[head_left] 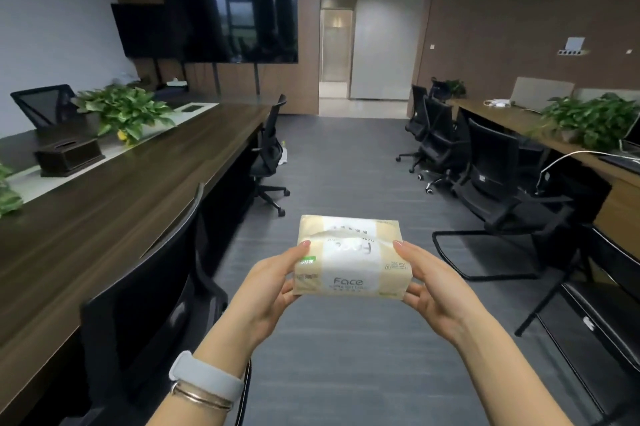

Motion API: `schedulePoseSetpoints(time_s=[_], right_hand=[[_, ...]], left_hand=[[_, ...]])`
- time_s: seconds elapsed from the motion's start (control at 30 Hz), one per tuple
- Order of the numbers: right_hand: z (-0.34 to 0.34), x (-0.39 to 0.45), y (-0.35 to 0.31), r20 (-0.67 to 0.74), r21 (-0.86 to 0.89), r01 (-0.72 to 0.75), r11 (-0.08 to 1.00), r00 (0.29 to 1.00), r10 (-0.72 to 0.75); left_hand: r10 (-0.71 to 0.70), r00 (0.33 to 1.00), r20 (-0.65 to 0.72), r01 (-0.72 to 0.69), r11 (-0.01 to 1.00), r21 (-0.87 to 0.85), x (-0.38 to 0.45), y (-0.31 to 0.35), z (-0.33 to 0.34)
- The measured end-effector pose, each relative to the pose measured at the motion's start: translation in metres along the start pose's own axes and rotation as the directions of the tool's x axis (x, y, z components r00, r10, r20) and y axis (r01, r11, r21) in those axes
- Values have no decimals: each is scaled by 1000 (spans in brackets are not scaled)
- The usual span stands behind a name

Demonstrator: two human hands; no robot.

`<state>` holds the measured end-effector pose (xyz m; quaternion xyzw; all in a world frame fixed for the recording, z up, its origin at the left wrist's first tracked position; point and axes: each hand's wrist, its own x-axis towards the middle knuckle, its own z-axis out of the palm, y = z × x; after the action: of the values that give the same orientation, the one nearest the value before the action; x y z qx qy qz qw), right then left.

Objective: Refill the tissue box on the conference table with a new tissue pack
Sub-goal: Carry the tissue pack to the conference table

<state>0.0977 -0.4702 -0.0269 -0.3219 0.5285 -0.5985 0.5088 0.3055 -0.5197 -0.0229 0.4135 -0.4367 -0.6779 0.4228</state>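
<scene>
A beige and white tissue pack point(349, 259) marked "Face" is held in front of me above the grey floor. My left hand point(273, 287) grips its left end and my right hand point(429, 283) grips its right end, thumbs on top. The pack's top seam looks torn open. A dark tissue box point(69, 155) with a slot in its lid sits far left on the long conference table point(121, 211), well away from both hands.
Potted plants point(124, 110) stand on the table's light centre strip. A black chair point(149, 304) stands close at my left, another chair point(270, 155) farther along. Several black chairs point(491, 176) line a second desk on the right. An aisle runs toward a doorway point(367, 45).
</scene>
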Motion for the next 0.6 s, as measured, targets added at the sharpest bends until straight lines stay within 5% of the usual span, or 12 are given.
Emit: schedulePoseSetpoints(time_s=[0.6], right_hand=[[67,515,-68,161,-52,-27,998,986,35]], left_hand=[[35,988,-152,-35,999,-3,477,107,-31]])
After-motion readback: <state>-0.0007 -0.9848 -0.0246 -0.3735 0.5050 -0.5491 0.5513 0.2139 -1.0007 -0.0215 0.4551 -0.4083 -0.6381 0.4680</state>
